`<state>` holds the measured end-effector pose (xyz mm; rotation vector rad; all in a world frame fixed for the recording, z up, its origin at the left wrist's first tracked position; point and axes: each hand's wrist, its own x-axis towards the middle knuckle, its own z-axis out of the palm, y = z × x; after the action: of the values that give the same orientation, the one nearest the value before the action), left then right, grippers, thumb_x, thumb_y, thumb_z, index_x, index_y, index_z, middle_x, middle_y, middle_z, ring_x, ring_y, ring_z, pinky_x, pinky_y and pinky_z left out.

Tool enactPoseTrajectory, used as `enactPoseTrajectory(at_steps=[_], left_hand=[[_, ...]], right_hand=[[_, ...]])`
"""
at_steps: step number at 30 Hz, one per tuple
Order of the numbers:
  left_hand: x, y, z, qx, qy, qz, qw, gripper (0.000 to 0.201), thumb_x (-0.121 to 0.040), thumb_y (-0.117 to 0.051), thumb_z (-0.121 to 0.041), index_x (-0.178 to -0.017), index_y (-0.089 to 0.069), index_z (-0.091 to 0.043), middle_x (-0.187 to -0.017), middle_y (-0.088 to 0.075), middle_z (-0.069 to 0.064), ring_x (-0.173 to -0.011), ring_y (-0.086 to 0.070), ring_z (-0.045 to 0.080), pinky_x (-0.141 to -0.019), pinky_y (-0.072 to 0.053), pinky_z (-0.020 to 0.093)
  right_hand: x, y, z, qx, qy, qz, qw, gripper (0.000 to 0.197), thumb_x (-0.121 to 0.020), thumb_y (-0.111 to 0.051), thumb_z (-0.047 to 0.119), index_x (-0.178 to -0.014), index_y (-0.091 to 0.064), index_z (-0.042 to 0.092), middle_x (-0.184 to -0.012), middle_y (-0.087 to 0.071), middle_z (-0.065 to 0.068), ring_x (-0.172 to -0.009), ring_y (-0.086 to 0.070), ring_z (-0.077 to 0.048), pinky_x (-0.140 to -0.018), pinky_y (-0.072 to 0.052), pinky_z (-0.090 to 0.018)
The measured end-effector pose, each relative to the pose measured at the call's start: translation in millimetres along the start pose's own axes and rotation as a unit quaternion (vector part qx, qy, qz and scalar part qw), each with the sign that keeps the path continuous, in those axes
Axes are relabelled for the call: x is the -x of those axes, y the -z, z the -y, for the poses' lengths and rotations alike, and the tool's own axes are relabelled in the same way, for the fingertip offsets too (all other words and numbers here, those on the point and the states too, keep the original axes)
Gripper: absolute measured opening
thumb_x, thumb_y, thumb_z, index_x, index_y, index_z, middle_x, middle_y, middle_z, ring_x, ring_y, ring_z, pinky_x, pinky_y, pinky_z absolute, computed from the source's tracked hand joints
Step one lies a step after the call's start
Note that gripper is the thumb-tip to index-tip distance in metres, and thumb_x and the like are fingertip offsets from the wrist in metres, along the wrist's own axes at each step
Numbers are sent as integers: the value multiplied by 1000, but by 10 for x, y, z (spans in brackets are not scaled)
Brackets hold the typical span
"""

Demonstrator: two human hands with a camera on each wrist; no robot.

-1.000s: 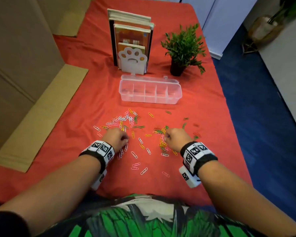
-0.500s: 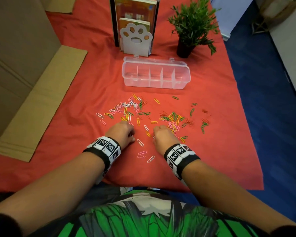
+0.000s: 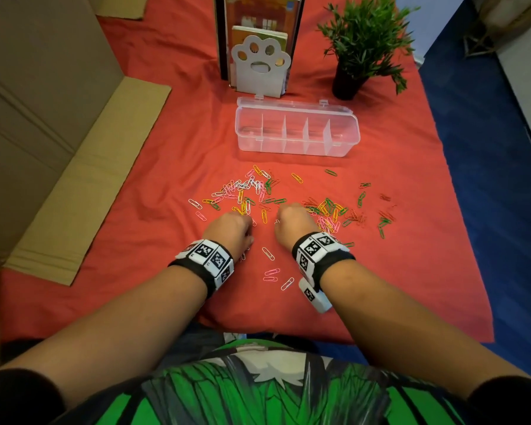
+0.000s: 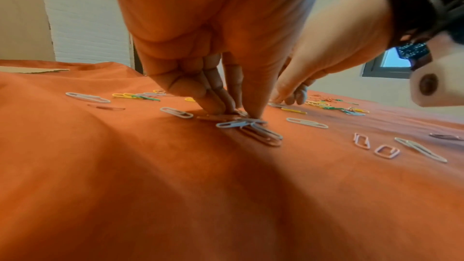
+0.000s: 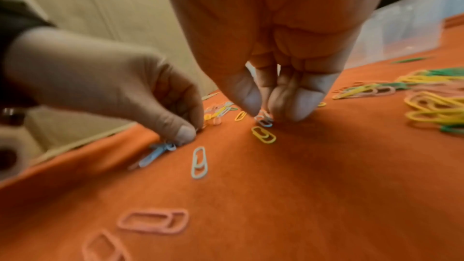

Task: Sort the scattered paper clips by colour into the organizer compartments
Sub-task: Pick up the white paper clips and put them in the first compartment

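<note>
Many paper clips (image 3: 258, 191) in white, pink, yellow, green and red lie scattered on the red cloth. Beyond them stands the clear organizer (image 3: 295, 148), lid open, its compartments holding nothing I can see. My left hand (image 4: 237, 115) pinches a small bunch of white clips (image 4: 248, 126) against the cloth. Close to its right, my right hand (image 5: 266, 114) pinches a white clip (image 5: 263, 121), with a yellow clip (image 5: 263, 134) just in front of it. A loose white clip (image 3: 268, 253) lies between my two wrists.
Behind the organizer are a paw-shaped bookend with books (image 3: 259, 65) and a potted plant (image 3: 359, 41). Cardboard (image 3: 83, 179) lies along the left. The cloth's right edge (image 3: 460, 210) drops to a blue floor. Pink clips (image 3: 270, 274) lie near the front.
My right hand has moved left from the right-hand cluster to the middle, close beside the left hand. The left hand has stayed in place. The head view has tilted down.
</note>
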<state>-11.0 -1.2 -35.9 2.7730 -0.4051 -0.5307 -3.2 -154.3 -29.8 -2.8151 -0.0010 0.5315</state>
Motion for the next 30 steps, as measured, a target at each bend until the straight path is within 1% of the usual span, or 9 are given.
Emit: enactPoseTrajectory(at_steps=[7, 11, 14, 17, 20, 23, 25, 27, 30], left_hand=[[-29, -24, 4, 19, 1, 1, 1000, 24, -77, -54, -14, -100, -55, -12, -99, -65, 13, -94, -61, 34, -77, -52, 41], [-59, 6, 76, 92, 13, -23, 995, 25, -76, -53, -11, -99, -62, -14, -94, -70, 12, -91, -63, 31, -78, -51, 36], [-86, 61, 164, 207, 61, -31, 976, 19, -78, -56, -10, -91, -68, -18, -83, -71, 10, -80, -65, 27, -73, -50, 32], [-86, 161, 195, 404, 143, -35, 903, 22, -84, -51, -5, -73, -62, -21, -67, -62, 8, -52, -58, 14, -55, -46, 24], [-25, 257, 181, 575, 223, -25, 787, 30, -83, -36, 5, -66, -52, -15, -62, -47, 7, -37, -51, 6, -44, -47, 19], [53, 296, 167, 614, 242, 2, 752, 28, -79, -29, 7, -64, -45, -10, -64, -42, 6, -44, -45, 13, -40, -48, 17], [69, 247, 172, 593, 237, 12, 769, 27, -81, -32, 4, -63, -46, -11, -62, -41, 5, -42, -41, 11, -38, -42, 14], [87, 176, 194, 484, 186, 13, 855, 23, -84, -46, -3, -64, -54, -13, -60, -45, 3, -46, -42, 13, -44, -38, 16], [148, 106, 246, 214, 71, 17, 974, 4, -77, -65, -15, -76, -67, -12, -66, -54, -2, -66, -50, 18, -63, -37, 22]], right_hand=[[-27, -27, 108, 73, 44, 4, 996, 34, -84, -44, -2, -118, -48, -2, -119, -53, -23, -110, -55, -38, -91, -47, -41], [-71, 88, 25, -77, -31, 39, 996, 21, -87, -47, 10, -99, -63, 6, -97, -64, -15, -91, -61, -29, -79, -49, -33], [34, 89, -40, -410, -142, 115, 894, 28, -87, -38, 3, -69, -57, 14, -66, -54, -9, -57, -53, -20, -53, -46, -27], [184, 63, -105, -546, -166, 152, 807, 27, -84, -36, -2, -66, -52, 10, -62, -47, -7, -53, -49, -16, -45, -42, -21], [251, -39, -106, -469, -144, 169, 855, 20, -87, -47, 8, -70, -51, 16, -61, -45, -2, -50, -42, -14, -45, -34, -20], [276, -144, -45, -256, -86, 166, 948, 9, -87, -53, 19, -78, -56, 21, -76, -59, -2, -67, -54, -18, -54, -37, -22], [309, -191, 22, -132, -41, 125, 982, 9, -87, -54, 24, -90, -59, 16, -98, -62, -9, -91, -58, -24, -72, -44, -25], [349, -259, 92, -27, 13, 79, 996, 27, -88, -54, 26, -108, -55, 7, -114, -55, -14, -107, -54, -30, -91, -45, -34], [388, -300, 193, 63, 43, 57, 995, 35, -87, -47, 11, -120, -46, 3, -122, -47, -16, -114, -50, -35, -95, -44, -43]])
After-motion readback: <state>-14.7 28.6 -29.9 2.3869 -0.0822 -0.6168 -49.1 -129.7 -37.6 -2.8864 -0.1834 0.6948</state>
